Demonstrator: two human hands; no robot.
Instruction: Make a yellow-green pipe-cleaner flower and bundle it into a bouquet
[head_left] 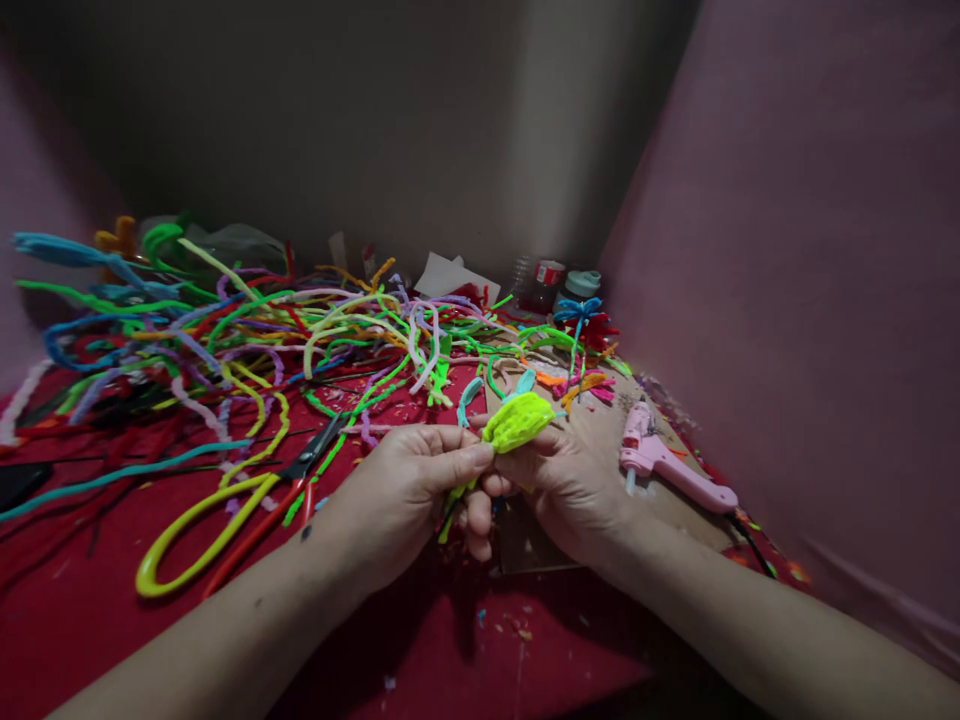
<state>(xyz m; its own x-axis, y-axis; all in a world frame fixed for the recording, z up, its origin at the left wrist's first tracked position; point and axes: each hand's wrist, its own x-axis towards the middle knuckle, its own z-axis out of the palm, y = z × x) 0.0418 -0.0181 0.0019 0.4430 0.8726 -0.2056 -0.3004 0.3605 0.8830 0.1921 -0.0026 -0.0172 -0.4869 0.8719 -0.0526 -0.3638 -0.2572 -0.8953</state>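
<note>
Between both hands is a neon yellow pipe-cleaner flower (519, 420), its fuzzy head tilted up to the right. My left hand (427, 480) pinches its base between thumb and fingers, and a green stem end sticks out below. Behind the flower, my right hand (559, 480) is closed on it from the right side; some of its fingers are hidden. Scissors (202, 540) with yellow and red handles lie left of my left hand. To the right of my right hand, a pink glue gun (675, 470) rests on a piece of cardboard (600, 430).
A tangle of coloured pipe cleaners (300, 330) spreads over the red cloth (90, 620). A blue pipe-cleaner flower (577, 312) stands behind the cardboard. At the back are white paper (450, 275), a jar with a light blue lid (582, 285) and pink side walls (810, 280).
</note>
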